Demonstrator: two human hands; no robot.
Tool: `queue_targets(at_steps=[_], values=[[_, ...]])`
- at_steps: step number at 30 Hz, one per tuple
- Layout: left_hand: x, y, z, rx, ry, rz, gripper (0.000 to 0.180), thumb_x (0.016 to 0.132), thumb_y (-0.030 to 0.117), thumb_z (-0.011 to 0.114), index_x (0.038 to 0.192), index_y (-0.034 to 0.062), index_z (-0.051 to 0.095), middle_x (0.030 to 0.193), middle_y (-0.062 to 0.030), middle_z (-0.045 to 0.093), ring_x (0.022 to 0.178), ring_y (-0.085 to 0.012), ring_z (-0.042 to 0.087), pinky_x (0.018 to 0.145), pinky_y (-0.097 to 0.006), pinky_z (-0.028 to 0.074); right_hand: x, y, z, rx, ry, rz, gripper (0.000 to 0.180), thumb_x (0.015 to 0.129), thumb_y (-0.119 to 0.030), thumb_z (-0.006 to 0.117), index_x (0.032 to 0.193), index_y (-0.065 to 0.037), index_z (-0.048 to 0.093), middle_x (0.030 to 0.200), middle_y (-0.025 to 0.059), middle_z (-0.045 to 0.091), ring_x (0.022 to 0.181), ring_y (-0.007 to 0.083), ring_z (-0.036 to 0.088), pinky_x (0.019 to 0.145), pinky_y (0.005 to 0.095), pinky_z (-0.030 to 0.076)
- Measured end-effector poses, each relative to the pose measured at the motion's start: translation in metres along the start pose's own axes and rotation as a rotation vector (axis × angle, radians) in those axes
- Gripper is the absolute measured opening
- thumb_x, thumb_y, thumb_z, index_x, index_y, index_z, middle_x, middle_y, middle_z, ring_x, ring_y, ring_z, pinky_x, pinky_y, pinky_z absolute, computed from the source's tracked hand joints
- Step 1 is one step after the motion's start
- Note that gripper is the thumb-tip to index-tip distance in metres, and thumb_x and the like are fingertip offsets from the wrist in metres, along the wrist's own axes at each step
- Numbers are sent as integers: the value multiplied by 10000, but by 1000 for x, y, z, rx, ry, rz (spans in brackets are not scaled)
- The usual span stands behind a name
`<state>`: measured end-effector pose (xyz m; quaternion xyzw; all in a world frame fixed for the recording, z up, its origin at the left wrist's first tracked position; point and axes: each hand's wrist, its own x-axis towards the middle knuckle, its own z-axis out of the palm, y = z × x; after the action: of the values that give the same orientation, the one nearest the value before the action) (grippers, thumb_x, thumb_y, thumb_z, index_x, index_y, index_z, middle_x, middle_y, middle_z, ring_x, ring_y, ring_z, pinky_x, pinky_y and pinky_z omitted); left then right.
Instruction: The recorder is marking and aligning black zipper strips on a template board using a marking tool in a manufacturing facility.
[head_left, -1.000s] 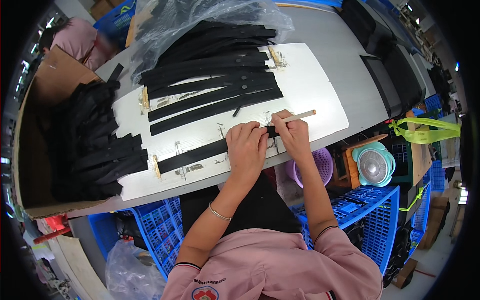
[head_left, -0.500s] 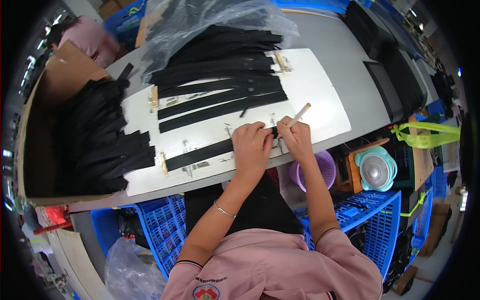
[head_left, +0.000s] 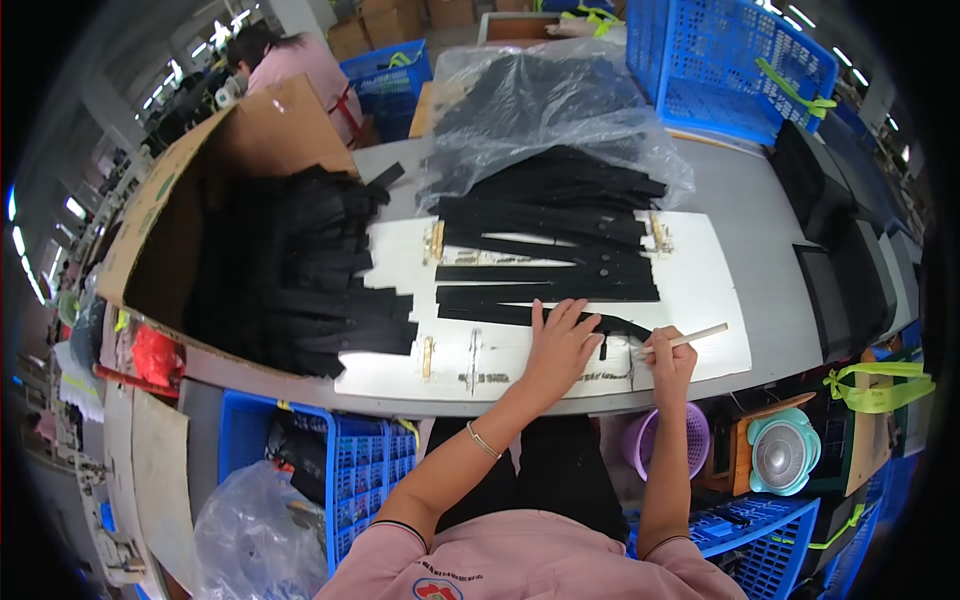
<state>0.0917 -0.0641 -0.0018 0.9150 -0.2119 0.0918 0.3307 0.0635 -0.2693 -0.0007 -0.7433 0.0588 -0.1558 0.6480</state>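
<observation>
Head view: strip (head_left: 490,313) runs roughly nine-to-three o'clock; left hand (head_left: 560,348) has fingers spread, right hand (head_left: 672,362) pinches pen (head_left: 702,334); nine-o'clock box (head_left: 295,125) holds strips (head_left: 310,260).

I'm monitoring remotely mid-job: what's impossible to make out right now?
- Head view: the stretch of black strip under the left hand, covered by its fingers.
- Head view: the lower end of the pale pen-like stick, too small beside the fingers of the right hand.
- Head view: the bottom of the cardboard box, buried under piled strips.
- Head view: part of the purple basket, behind the right forearm.
</observation>
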Motion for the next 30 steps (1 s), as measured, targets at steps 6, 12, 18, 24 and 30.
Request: queue_targets(at_steps=[6, 12, 18, 24, 30], values=[[-13, -30, -20, -103, 59, 32, 396, 974, 235, 660, 1318, 39, 648, 1475, -212, 533, 1432, -394, 429, 1190, -576, 258, 0, 11, -2, 67, 9, 30, 268, 1028, -144, 603, 825, 14, 678, 743, 18, 636, 633, 47, 527, 579, 228, 423], [-96, -95, -102, 338, 191, -75, 665, 714, -86, 523, 1355, 64, 616, 1467, -188, 513, 1448, -404, 392, 1220, -637, 153, 1, 6, 2, 155, 35, -27, 252, 1018, -193, 632, 841, -26, 696, 648, -22, 592, 557, 20, 476, 499, 205, 351], [-158, -182, -167, 665, 316, -223, 558, 761, -69, 579, 1300, 60, 637, 1395, -127, 600, 1411, -333, 463, 1241, -577, 176, 6, 9, 8, 15, -1, -41, 241, 1012, -147, 631, 843, 15, 688, 708, 2, 627, 647, 56, 552, 585, 229, 436], [-146, -180, -181, 451, 398, -264, 284, 851, 26, 652, 1122, 30, 739, 1252, -145, 708, 1212, -335, 636, 1170, -491, 378, 3, 12, 5, -4, 4, -101, 235, 1009, -185, 651, 885, 8, 703, 648, -1, 602, 609, 44, 515, 561, 252, 421], [-140, -174, -199, 81, 320, -389, 254, 960, 84, 635, 1169, -36, 717, 1300, -204, 687, 1295, -358, 606, 1189, -455, 346, 4, 18, 7, -15, -9, -110, 223, 1005, -178, 653, 902, 14, 702, 654, 6, 609, 612, 45, 517, 560, 256, 429]])
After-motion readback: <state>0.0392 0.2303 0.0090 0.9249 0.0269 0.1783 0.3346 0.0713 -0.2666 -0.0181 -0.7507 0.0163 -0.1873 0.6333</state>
